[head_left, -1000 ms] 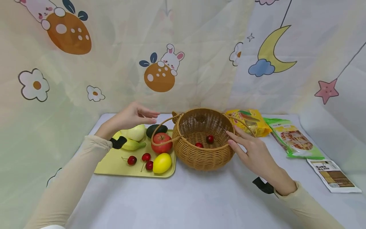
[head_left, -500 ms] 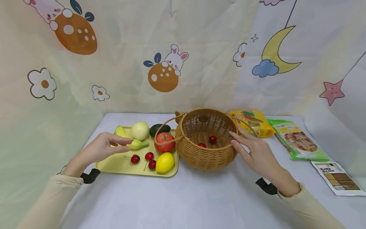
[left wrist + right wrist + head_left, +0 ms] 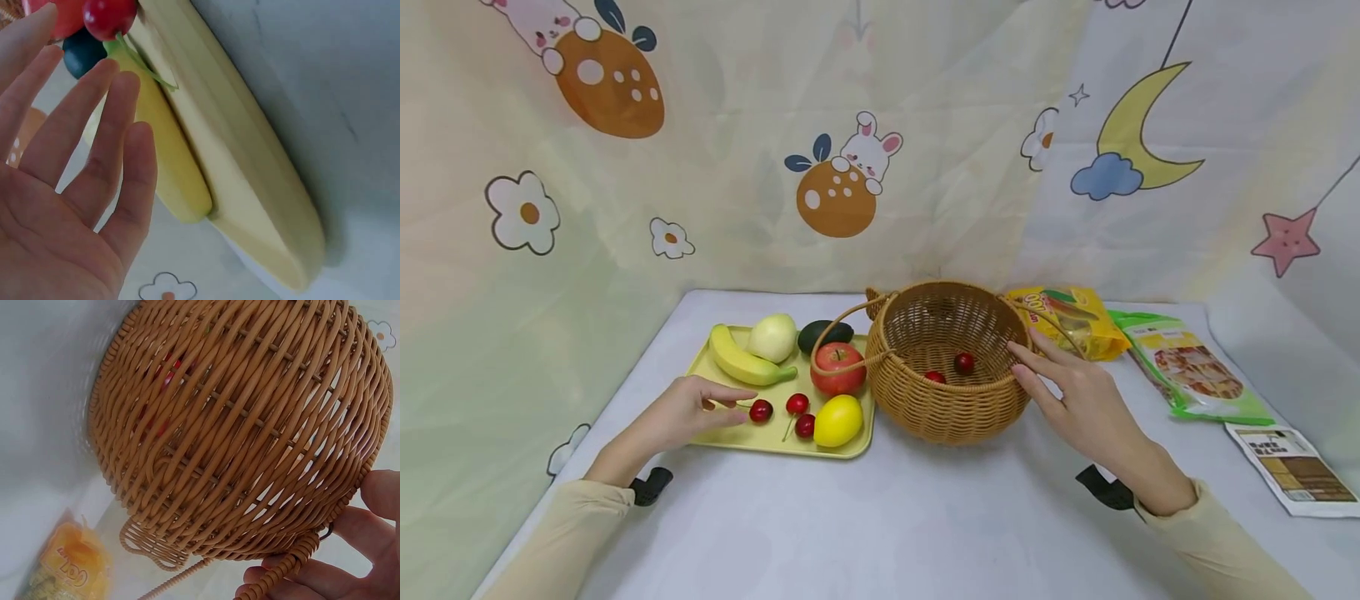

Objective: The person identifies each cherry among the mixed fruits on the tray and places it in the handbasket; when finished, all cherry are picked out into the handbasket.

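Observation:
My left hand (image 3: 688, 412) hovers over the left part of the yellow tray (image 3: 760, 448). Its thumb and fingertips are close beside a dark red cherry (image 3: 761, 411); in the left wrist view the fingers are spread and hold nothing. Two more cherries, one being the brighter cherry (image 3: 797, 404), lie near the lemon (image 3: 838, 421). With my right hand (image 3: 1086, 408) I hold the right rim of the wicker basket (image 3: 951, 412), near its handle base (image 3: 300, 553). Inside the basket lie two cherries, one of them the far cherry (image 3: 964, 362).
On the tray are also a banana (image 3: 748, 367), a pale round fruit (image 3: 772, 337), a dark green avocado-like fruit (image 3: 824, 336) and a red apple (image 3: 838, 371). A yellow snack bag (image 3: 1075, 321), a green bag (image 3: 1195, 367) and a white-brown packet (image 3: 1292, 469) lie at the right.
My left hand has moved back from above the far side of the tray and lowered to beside the left cherry. My right hand has stayed at the basket rim.

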{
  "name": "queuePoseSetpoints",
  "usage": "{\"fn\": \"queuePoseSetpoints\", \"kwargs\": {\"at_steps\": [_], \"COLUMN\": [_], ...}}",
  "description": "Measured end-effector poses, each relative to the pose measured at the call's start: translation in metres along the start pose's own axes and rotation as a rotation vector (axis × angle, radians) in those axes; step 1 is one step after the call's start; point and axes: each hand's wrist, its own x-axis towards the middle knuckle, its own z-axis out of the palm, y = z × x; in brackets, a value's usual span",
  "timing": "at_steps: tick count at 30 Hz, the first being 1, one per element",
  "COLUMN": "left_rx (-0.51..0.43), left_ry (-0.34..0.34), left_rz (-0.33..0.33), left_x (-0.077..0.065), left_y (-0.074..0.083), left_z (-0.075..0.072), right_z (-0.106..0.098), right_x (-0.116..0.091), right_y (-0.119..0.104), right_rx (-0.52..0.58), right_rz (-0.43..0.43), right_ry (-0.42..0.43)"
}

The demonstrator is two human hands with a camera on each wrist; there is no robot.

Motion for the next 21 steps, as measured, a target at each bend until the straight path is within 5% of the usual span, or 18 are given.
{"fn": "queuePoseSetpoints", "kwargs": {"at_steps": [7,21], "left_rx": [0.079,0.155], "left_ry": [0.007,0.061], "left_rz": [0.076,0.015], "left_x": [0.012,0.014], "left_y": [0.006,0.010], "left_z": [0.011,0.023], "right_z": [0.000,-0.001], "right_x": [-0.001,-0.001], "right_y": [0.001,-0.002], "right_rx": [-0.005,-0.002], "right_rz": [-0.001,0.013], "right_ry": [-0.008,-0.014]}}
